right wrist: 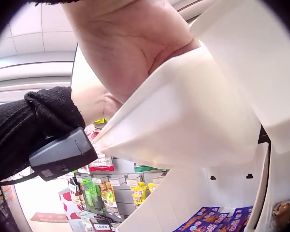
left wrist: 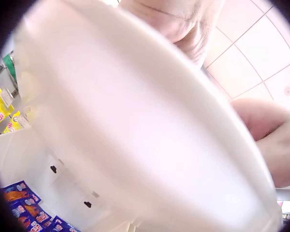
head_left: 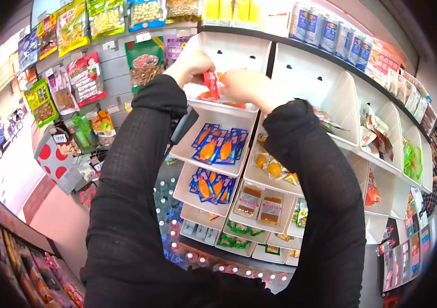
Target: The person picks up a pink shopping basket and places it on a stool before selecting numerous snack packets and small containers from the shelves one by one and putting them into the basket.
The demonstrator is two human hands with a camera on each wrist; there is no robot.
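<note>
Both hands are at the top white bin point(head_left: 249, 49) in the head view. My left hand point(head_left: 193, 64) pinches a small red packet point(head_left: 211, 84) over the bin's front part. Close at the packet's other side is my right hand point(head_left: 247, 86), its fingers reaching into the bin; I cannot tell whether they grip anything. More red packaging point(head_left: 205, 96) lies below them in the bin. In both wrist views the bin's pale underside point(left wrist: 135, 116) hides the fingers, leaving the heel of the right hand point(right wrist: 135, 48) in sight in its own view.
Lower bins hold blue packets point(head_left: 221, 143) with orange pictures. Other white bins point(head_left: 331, 97) stand to the right, with blue cans point(head_left: 326, 31) on the shelf above. Snack bags point(head_left: 86, 77) hang at left. Bottles point(head_left: 164, 205) stand below. A black device point(right wrist: 63, 153) sits on the left wrist.
</note>
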